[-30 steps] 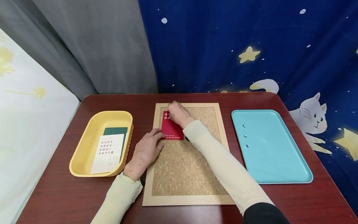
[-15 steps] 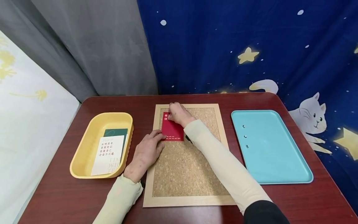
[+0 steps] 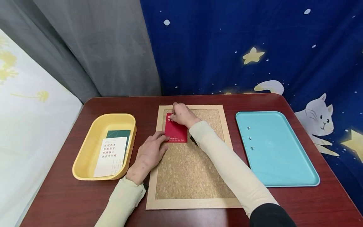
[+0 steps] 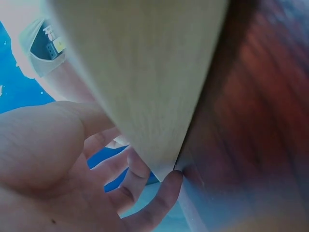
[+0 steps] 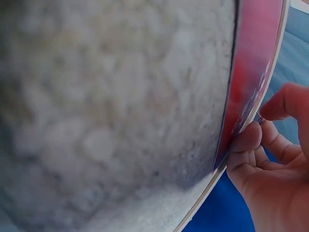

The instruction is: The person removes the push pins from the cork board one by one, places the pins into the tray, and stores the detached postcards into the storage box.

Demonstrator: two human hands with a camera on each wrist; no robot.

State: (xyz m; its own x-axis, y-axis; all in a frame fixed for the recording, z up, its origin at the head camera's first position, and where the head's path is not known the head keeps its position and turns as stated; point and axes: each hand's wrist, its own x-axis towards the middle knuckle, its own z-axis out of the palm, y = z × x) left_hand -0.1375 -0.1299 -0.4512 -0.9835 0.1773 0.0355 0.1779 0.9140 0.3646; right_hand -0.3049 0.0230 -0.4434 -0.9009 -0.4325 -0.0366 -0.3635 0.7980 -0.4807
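Observation:
A red card (image 3: pixel 176 130) with white print lies on the upper left part of a wood-framed cork board (image 3: pixel 193 170). My right hand (image 3: pixel 184 115) is over the card's top edge. In the right wrist view, its thumb and a finger pinch a small silver pushpin (image 5: pixel 259 117) at the card, mostly hidden by the fingertips. My left hand (image 3: pixel 151 149) lies across the board's left frame, its fingertips touching the card's lower left corner. In the left wrist view, its fingers (image 4: pixel 157 205) are spread beside the wooden frame (image 4: pixel 145 72).
Left of the board stands a yellow basket (image 3: pixel 82 157) holding a white card (image 3: pixel 110 157) and a green card (image 3: pixel 120 134). A light blue tray (image 3: pixel 283 151) at the right bears three silver pins (image 3: pixel 250 138). Curtains hang behind the dark red table (image 3: pixel 147 102).
Both hands stay nearly in place on the card. The right hand's fingers have shifted very slightly at the top edge. The head view has swayed a little.

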